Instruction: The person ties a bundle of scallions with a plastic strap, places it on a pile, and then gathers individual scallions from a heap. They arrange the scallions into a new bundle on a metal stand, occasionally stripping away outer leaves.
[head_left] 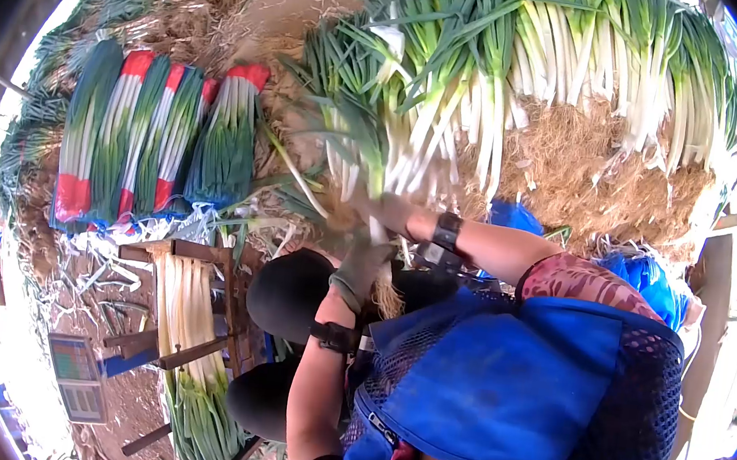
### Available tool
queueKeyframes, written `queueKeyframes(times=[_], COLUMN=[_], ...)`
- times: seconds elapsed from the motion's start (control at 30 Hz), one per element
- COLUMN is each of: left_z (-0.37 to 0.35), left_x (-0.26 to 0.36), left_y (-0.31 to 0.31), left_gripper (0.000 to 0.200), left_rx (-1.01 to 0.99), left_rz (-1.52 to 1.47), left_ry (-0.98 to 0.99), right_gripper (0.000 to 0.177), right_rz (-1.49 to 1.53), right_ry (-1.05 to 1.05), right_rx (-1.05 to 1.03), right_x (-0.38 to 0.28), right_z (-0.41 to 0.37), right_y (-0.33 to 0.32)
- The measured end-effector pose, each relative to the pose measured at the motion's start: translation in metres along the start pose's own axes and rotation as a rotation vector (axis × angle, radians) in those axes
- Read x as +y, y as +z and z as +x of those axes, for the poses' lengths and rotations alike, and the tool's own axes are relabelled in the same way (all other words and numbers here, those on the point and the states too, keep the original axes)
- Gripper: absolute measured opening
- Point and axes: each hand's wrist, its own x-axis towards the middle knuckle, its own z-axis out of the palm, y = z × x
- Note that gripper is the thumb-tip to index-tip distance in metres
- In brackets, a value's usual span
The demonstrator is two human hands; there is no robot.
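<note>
Grey-gloved, the left hand (358,269) is closed low on a bunch of green onions (367,154), whose blurred leaves rise above it. The right hand (391,212), just above the left, clasps the same white stalks. A heap of loose onions (566,62) lies beyond, with red-banded bundles (163,137) to the left.

On my left, approx. five tied bundles of green onions (158,140) lie side by side w/ red bands. Below them is a wooden rack (204,253) holding trimmed stalks (186,301), w/ a scale (79,375) beside it. A big stacked heap (567,53) fills the top right, roots facing me, and there's a blue bag (651,278) under it.
</note>
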Motion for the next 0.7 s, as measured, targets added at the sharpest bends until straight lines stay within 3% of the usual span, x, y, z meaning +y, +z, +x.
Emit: queueKeyframes(times=[0.07,0.1,0.13,0.17,0.23,0.3,0.37,0.4,0.5,0.53,0.57,0.6,0.7], left_z=[-0.004,-0.003,-0.002,-0.007,-0.009,-0.004,-0.005,-0.012,-0.007,-0.006,-0.008,-0.011,-0.017], left_x=[-0.022,-0.021,-0.02,-0.016,-0.004,0.022,0.011,-0.026,-0.021,0.006,0.013,0.017,0.023], left_y=[0.013,0.0,-0.013,-0.009,-0.021,-0.023,-0.009,0.0,-0.007,-0.02,-0.021,-0.022,-0.028], left_gripper=[0.023,0.022,0.022,0.028,0.036,0.04,0.04,0.042,0.042,0.039,0.037,0.036,0.032], left_rx=[-0.004,-0.105,-0.077,0.13,0.055,0.181,0.243,0.23,0.166,0.22,0.222,0.224,0.177], left_rz=[-0.218,-0.76,-1.264,-1.651,-1.854,-1.72,-1.469,-1.227,-1.617,-1.473,-1.55,-1.626,-1.787], left_ry=[-0.12,-0.36,-0.672,-0.687,-0.541,-0.623,-0.517,-0.467,-0.616,-0.65,-0.624,-0.596,-0.606], right_gripper=[0.044,0.043,0.041,0.041,0.057,0.076,0.082,0.083,0.086,0.086,0.086,0.09,0.072], right_rz=[-0.254,-0.385,-0.101,0.187,-0.14,-0.286,-0.221,-0.198,-0.361,-0.346,-0.331,-0.171,-0.325], right_ry=[-0.388,-0.587,-0.158,0.281,0.413,0.505,0.485,0.475,0.56,0.571,0.581,0.567,0.469], right_rx=[0.17,0.256,0.422,0.56,0.8,0.855,0.861,0.801,0.902,0.903,0.904,0.803,0.65], right_x=[0.069,0.086,0.052,0.014,0.117,0.19,0.177,0.18,0.165,0.173,0.181,0.179,0.209], right_z=[0.038,0.047,0.012,-0.03,0.017,0.052,0.041,0.043,0.043,0.052,0.058,0.051,0.07], right_y=[-0.012,-0.022,-0.056,-0.091,-0.131,-0.157,-0.167,-0.174,-0.166,-0.164,-0.163,-0.168,-0.182])
